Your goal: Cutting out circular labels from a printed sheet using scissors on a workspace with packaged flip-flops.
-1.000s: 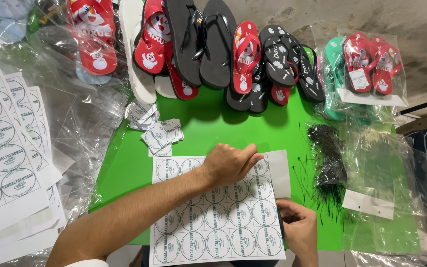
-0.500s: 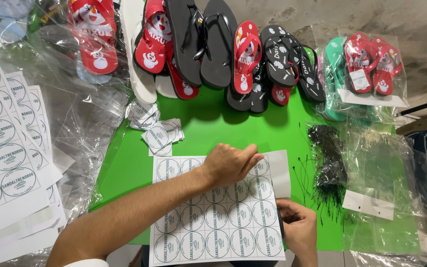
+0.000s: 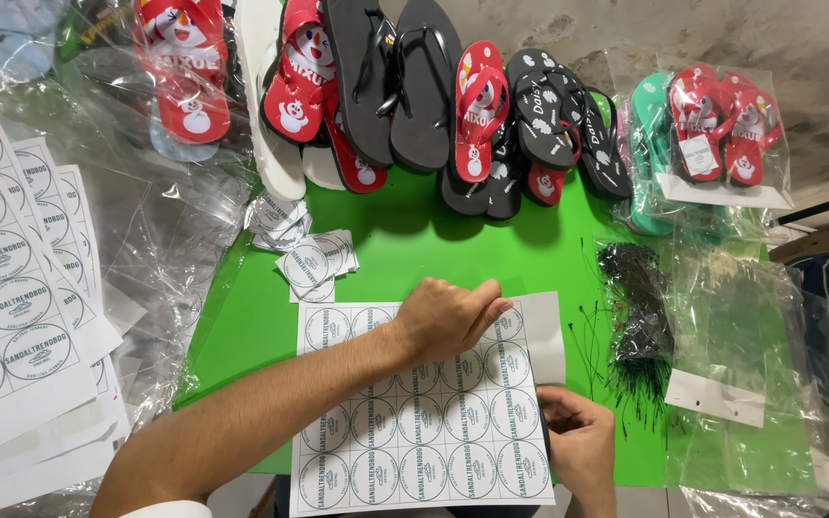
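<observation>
Several loose white sheets of round stickers [image 3: 11, 317] fan out at the far left over crumpled clear plastic bags [image 3: 160, 240], each sheet printed with rows of circular grey-green labels. Just right of them, on the bright green desk [image 3: 242, 326], sits a small heap of cut label squares [image 3: 304, 249], each carrying one round sticker. In the middle lies the sticker sheet [image 3: 424, 412] now being worked: the left hand [image 3: 448, 317] reaches across it, fingers curled down onto its upper right part, seemingly pinching or lifting a label near the blank right strip, though what sits between the fingertips cannot be told. The right hand [image 3: 578, 441] grips the sheet's lower right edge, thumb on top, pinning it flat. The step appears to be peeling or separating one label from the sheet; the next move calls for a clean lift at the label's edge while the other hand keeps the paper from sliding. Along the back edge stand flip-flops [image 3: 414, 86] in red with snowman prints, plain black, and black with white motifs. Further right lies a dark bundle of thin black plastic ties [image 3: 640, 307], then bagged red and green sandals with a white card [image 3: 722, 134], and more clear bags [image 3: 760, 364] at the far right.
</observation>
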